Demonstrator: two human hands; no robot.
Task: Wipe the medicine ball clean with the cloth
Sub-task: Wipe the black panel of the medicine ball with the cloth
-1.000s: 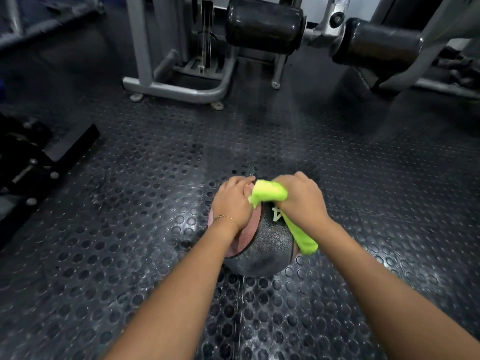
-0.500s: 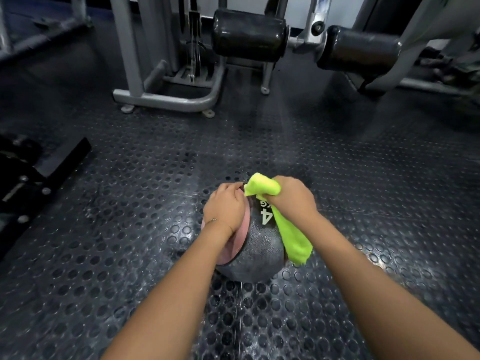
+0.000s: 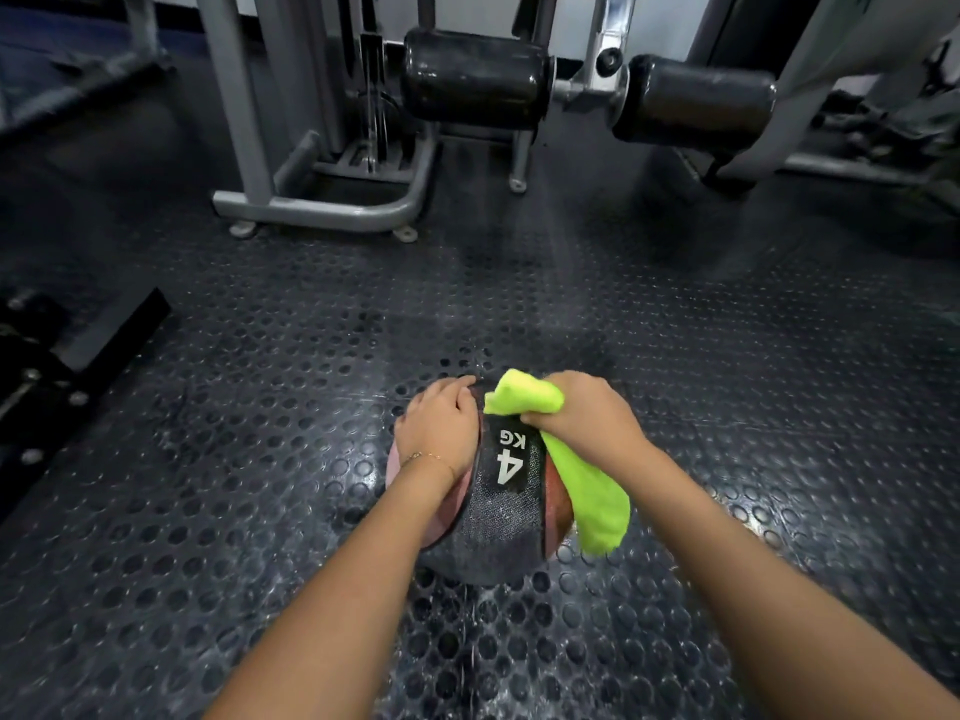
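Medicine ball point(image 3: 506, 511), on studded black rubber floor point(image 3: 260, 407) at 6 o'clock of the view, just below centre. Round; textured black band down the middle, speckled grey toward the near side; faded pink-red panels at either flank. White print on the band: large "4", smaller "KG" beyond it, both seen upside down. Left hand point(image 3: 441, 426), thin bracelet point(image 3: 426, 456) at the wrist, cupped over the ball at its 10 o'clock, fingers bent round the curve. Right hand point(image 3: 587, 423) at the ball's 1 o'clock, clenched on a bunched lime-green cloth point(image 3: 592, 491); one fold standing up at 12 o'clock, loose tail draped down the ball's side toward 4 o'clock. At 12 o'clock of the view: grey steel machine frame point(image 3: 322, 213), two black roller pads point(image 3: 475, 77).
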